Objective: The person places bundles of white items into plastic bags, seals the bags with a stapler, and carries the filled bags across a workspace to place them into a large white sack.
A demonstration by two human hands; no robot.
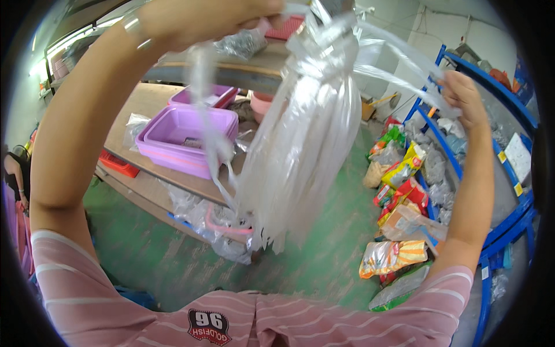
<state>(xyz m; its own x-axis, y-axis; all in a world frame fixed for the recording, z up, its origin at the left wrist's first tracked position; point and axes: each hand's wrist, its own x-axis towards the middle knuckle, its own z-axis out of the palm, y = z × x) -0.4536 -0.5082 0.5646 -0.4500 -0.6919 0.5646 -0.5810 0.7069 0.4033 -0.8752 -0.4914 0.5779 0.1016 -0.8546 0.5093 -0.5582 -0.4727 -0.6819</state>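
A bundle of translucent white plastic strips (306, 121) hangs in front of me, gathered tightly near its top and loose at its ragged lower ends. My left hand (214, 22) is raised at the upper left, its fingers closed on a plastic strip beside the gathered top. A loose strip, blurred, dangles below that hand. Out to the right, my right hand (464, 99) grips the far ends of clear plastic strips (399, 55) that stretch across to the bundle's neck. What the bundle hangs from is hidden at the upper edge.
Nested purple plastic basins (188, 136) stand on a wooden shelf (130, 136) at left, near a pink tub (263, 104). Colourful packages (393, 257) and clear bags lie piled at right, beside a blue metal rack (491, 92). Below is green floor (306, 289).
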